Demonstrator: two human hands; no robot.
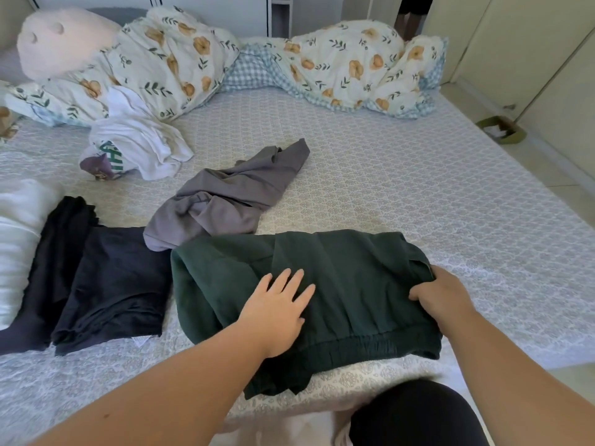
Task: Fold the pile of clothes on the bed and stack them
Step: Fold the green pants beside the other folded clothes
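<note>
A dark green garment with an elastic waistband lies partly folded at the near edge of the bed. My left hand rests flat on its middle, fingers straight. My right hand grips a bunch of the green cloth at its right end. A crumpled grey garment lies just beyond it. To the left sit a folded navy garment and a black one. A crumpled white shirt with green print lies farther back on the left.
A floral duvet is bunched along the far side of the bed, with a pink plush toy at the far left. White bedding lies at the left edge. A green tray sits on the floor to the right by cupboards.
</note>
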